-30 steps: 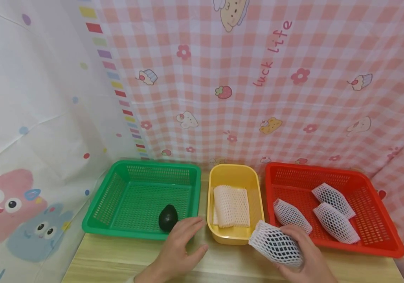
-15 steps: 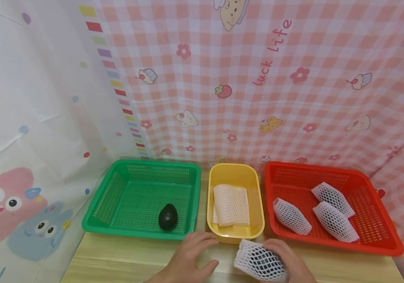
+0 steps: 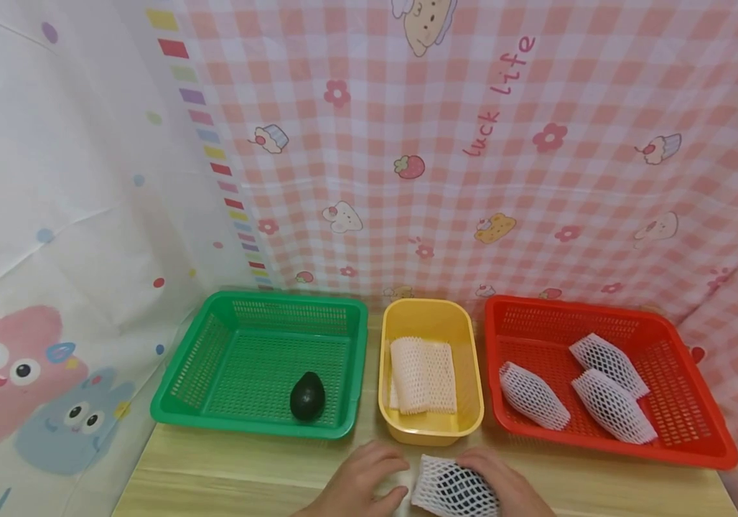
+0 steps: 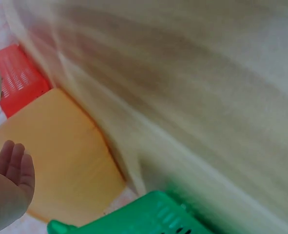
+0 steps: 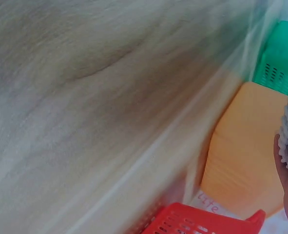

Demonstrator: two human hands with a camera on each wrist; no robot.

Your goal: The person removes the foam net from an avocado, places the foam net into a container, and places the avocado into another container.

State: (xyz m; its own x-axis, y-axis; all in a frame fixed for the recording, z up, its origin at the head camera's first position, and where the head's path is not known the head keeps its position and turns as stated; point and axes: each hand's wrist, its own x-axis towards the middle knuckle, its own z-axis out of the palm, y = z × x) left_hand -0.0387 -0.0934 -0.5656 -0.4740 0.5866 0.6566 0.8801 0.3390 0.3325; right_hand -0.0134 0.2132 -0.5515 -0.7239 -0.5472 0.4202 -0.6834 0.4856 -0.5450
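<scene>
Right hand (image 3: 506, 482) — around netted fruit (image 3: 453, 490)

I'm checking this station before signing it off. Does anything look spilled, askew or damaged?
Nothing stands out. The green basket, yellow bin and red basket stand upright, with the dark fruit, pale foam netting and three netted bundles inside them respectively. The right hand holds a fourth bundle. No spill or damage shows.

Free passage over the tabletop (image 3: 233, 474) left of the left hand (image 3: 361, 480), yellow basket (image 3: 433, 436) ahead
</scene>
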